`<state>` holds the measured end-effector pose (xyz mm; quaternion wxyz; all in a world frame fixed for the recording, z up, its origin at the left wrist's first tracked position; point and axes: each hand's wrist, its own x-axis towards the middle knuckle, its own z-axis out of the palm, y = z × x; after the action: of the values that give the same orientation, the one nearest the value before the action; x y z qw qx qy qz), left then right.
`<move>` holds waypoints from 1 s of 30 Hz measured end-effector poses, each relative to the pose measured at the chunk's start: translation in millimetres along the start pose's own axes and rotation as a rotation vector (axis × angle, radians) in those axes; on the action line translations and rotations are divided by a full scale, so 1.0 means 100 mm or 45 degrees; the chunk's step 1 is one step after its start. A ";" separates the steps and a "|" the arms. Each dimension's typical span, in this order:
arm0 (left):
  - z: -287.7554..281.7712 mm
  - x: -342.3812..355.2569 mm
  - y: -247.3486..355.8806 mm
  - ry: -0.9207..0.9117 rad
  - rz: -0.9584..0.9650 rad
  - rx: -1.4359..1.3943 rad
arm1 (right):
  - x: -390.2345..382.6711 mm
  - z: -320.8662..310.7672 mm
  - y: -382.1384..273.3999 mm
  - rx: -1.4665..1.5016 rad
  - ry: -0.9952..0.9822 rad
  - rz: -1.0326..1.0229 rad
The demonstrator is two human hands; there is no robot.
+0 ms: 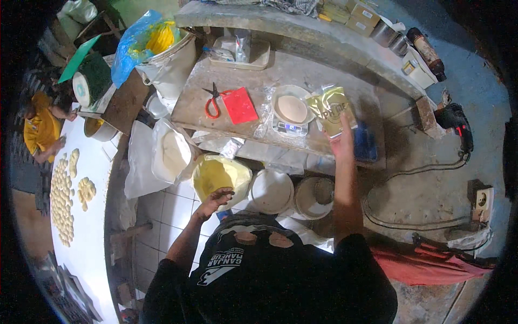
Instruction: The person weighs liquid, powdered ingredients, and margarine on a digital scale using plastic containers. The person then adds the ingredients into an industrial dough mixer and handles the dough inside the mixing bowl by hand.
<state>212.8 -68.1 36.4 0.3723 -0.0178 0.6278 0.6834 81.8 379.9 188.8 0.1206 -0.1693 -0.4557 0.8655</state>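
Observation:
My right hand (341,141) grips a gold foil packet (329,105) tilted over the right side of a shallow bowl (293,108) of pale powder, which stands on a small scale (287,128). My left hand (217,198) has curled fingers over a yellow-lined bucket (210,174); what it holds, if anything, is hidden. Red-handled scissors (212,108) and a red square item (240,105) lie left of the scale on the concrete worktop (199,81). A blue item (366,146) lies at the worktop's right end.
An open sack of powder (171,154) and two round buckets (270,190) flank the yellow one below. At left, a co-worker in yellow (38,129) works at a white table (86,275) bearing several dough pieces. A black drill-like tool (453,129) with a cord is at right.

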 end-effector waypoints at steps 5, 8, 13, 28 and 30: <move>-0.01 0.00 -0.01 -0.003 0.033 0.004 | 0.05 0.03 0.01 -0.168 0.153 -0.058; 0.03 -0.03 0.03 -0.039 0.078 -0.011 | 0.15 -0.08 0.06 -0.450 0.329 -0.286; 0.03 -0.03 -0.03 0.022 0.015 -0.046 | 0.13 -0.08 0.08 -0.285 0.240 -0.224; 0.14 0.02 0.46 0.060 0.093 -0.059 | -0.15 0.01 0.08 0.280 0.025 0.199; 0.20 0.06 0.79 0.119 0.253 0.063 | -0.28 0.05 0.21 0.439 -0.166 0.350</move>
<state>175.7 -42.3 104.5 0.2734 0.0218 0.6599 0.6995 104.0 354.1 178.8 -0.0009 -0.1502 -0.2807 0.9480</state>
